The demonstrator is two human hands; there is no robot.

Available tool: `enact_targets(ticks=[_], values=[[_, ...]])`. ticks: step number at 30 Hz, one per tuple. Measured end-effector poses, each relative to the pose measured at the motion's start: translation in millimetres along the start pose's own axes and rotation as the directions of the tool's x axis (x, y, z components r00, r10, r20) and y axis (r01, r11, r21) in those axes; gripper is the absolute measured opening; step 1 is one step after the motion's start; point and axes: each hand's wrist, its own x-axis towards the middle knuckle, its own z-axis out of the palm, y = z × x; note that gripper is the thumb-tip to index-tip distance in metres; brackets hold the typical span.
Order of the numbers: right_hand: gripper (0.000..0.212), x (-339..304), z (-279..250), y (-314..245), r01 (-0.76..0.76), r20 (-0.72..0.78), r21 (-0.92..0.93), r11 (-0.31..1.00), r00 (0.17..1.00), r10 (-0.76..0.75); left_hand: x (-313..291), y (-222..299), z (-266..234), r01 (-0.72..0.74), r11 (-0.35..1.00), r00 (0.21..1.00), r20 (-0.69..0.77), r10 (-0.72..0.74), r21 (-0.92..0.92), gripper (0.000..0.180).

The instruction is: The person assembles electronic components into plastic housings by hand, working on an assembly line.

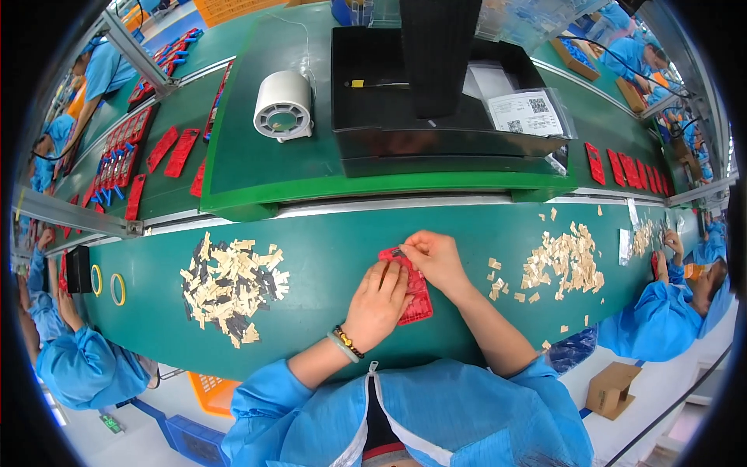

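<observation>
A red moulded tray [418, 300] lies on the green bench in front of me. My left hand [375, 306] is laid over its left side, the fingers bent onto its top and the thumb out of sight. At the tray's upper end my right hand [433, 260] closes thumb and fingers in a pinch on a small dark piece [398, 252], mostly covered by the fingertips. Left of my hands is a loose pile of cream and dark small strips [233, 284]. Another scatter of small cream pieces [562, 261] lies to the right.
Ahead, a raised green shelf [311, 191] carries a black bin [451, 159] and a white fan [283, 105]. Red trays [180, 152] line the conveyor behind. Two tape rolls [117, 289] sit far left. Co-workers in blue work on both sides [650, 319].
</observation>
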Motion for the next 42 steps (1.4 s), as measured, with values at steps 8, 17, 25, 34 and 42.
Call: enact_targets(ticks=[8, 17, 25, 34, 42], values=[[0.012, -3.5, 5.2, 0.8, 0.061, -0.092, -0.113, 0.992, 0.993, -0.071, -0.5, -0.1, -1.3, 0.019, 1.0, 1.0, -0.004, -0.019, -0.013, 0.044], [0.014, -5.1, 3.5, -7.2, 0.084, -0.067, -0.16, 0.983, 0.993, -0.096, 0.7, -1.7, 0.4, 0.018, 0.999, 1.0, -0.001, -0.018, -0.045, 0.046], [0.026, -28.0, -10.3, -21.9, 0.283, 0.021, -0.864, 0.416, 0.846, -0.532, 9.7, -8.9, -7.7, -0.001, 0.993, 0.999, 0.036, 0.006, -0.122, 0.041], [0.028, -41.7, -28.3, -13.5, 0.453, 0.172, -0.808, 0.378, 0.793, -0.584, 25.8, -6.2, -5.4, 0.003, 1.0, 1.0, -0.002, -0.003, -0.014, 0.045], [0.029, -93.2, -37.7, -10.5, 0.751, 0.498, -0.539, 0.383, 0.65, -0.574, 32.4, -2.0, 9.9, -0.006, 0.98, 1.0, 0.028, 0.001, 0.201, 0.048]])
